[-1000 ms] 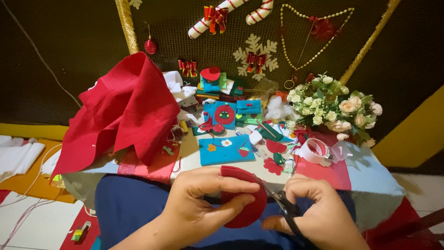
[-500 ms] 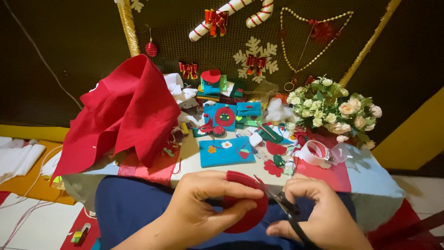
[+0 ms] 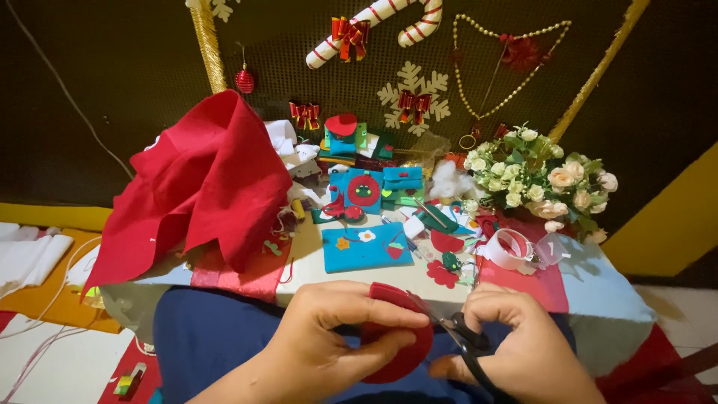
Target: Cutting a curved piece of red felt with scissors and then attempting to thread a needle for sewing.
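My left hand (image 3: 329,337) pinches a round piece of red felt (image 3: 396,340) over my lap, thumb below and fingers on top. My right hand (image 3: 523,348) grips black-handled scissors (image 3: 460,337), whose blades meet the felt's upper right edge. Both hands hover just in front of the small table (image 3: 598,299). On the table lies a blue felt pouch (image 3: 366,247) with small cut-out shapes on it.
A large red cloth (image 3: 202,179) is heaped on the table's left. A bouquet of artificial flowers (image 3: 542,176) stands at the right, a tape roll (image 3: 508,249) before it. Felt scraps and small pouches fill the middle. Candy-cane and snowflake decorations hang on the dark wall behind.
The scissors have worked a little further along the felt's edge, and my left hand has turned the red piece slightly. The view has shifted a bit.
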